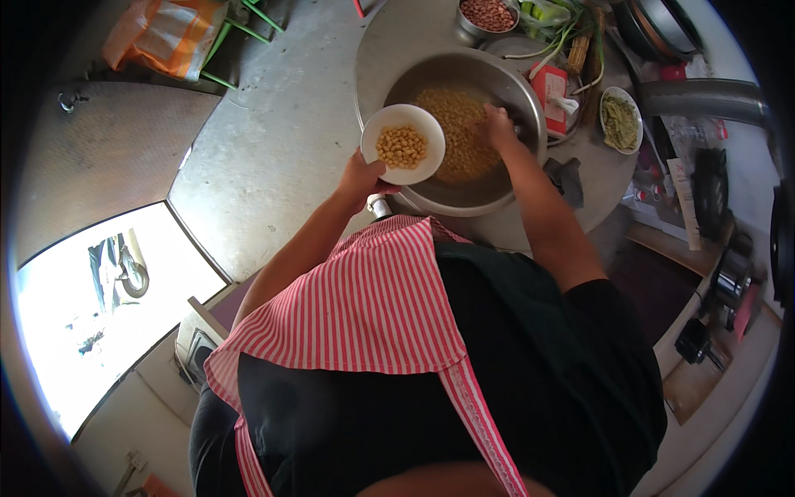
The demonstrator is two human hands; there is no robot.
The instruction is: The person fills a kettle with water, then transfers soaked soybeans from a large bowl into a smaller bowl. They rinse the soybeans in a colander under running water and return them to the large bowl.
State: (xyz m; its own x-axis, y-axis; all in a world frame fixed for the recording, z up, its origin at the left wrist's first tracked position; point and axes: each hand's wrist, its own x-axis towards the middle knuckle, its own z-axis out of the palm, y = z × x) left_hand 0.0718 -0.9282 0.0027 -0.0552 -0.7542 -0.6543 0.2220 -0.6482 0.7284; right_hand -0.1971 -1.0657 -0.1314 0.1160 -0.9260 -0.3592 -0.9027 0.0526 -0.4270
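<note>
My left hand (363,181) holds a white bowl (433,138) by its near left rim, the thumb over the edge. Yellow soybeans (401,147) lie in the bottom of the bowl, which overlaps the left edge of a large steel basin (531,93). Inside the basin many more soybeans (459,136) appear to sit in water. My right hand (499,128) reaches into the basin's right side, its fingers curled down at the beans; the fingertips are partly hidden, so whether they grip any beans does not show.
The basin stands on a round grey table (379,59). Around it are a bowl of reddish peanuts (489,13), green onions (556,53), a red tissue box (549,99), a dark cloth (565,180) and an oval dish of greenish food (620,121). A green-legged stool (217,46) carries an orange bag.
</note>
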